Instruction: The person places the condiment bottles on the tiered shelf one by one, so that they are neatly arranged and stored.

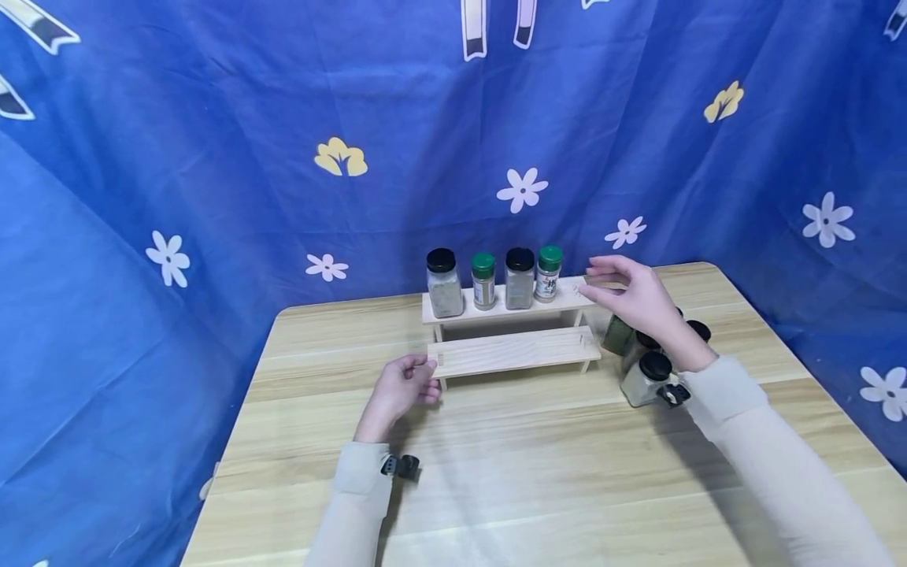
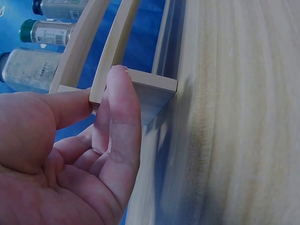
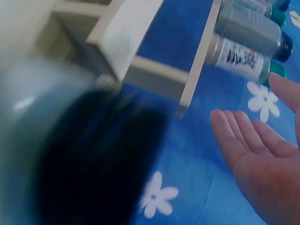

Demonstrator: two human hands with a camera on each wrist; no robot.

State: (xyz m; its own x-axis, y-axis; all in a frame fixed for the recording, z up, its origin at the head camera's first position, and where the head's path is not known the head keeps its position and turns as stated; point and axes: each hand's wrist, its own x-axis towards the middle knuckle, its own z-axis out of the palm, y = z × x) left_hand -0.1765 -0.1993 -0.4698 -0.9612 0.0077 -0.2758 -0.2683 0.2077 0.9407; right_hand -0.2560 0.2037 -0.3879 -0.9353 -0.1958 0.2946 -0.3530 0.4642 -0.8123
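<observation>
The two-tier wooden rack [image 1: 513, 346] stands mid-table toward the far edge, and the left hand [image 1: 404, 386] touches its near left corner with loosely bent fingers. Right hand [image 1: 634, 295] hovers open and empty beside the upper shelf's right end, four spice jars [image 1: 494, 279] lined up there, more jars [image 1: 648, 370] clustered just right of the rack.

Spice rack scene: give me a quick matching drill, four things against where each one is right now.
Things:
1. left hand
2. right hand
3. four jars
4. loose jars

Places:
A. on the table, right of the rack
B. on the rack's upper shelf
C. open, by the upper shelf's right end
D. touching the lower shelf's left end

Pairs: 1-D, 2-C, 3-B, 4-A
</observation>
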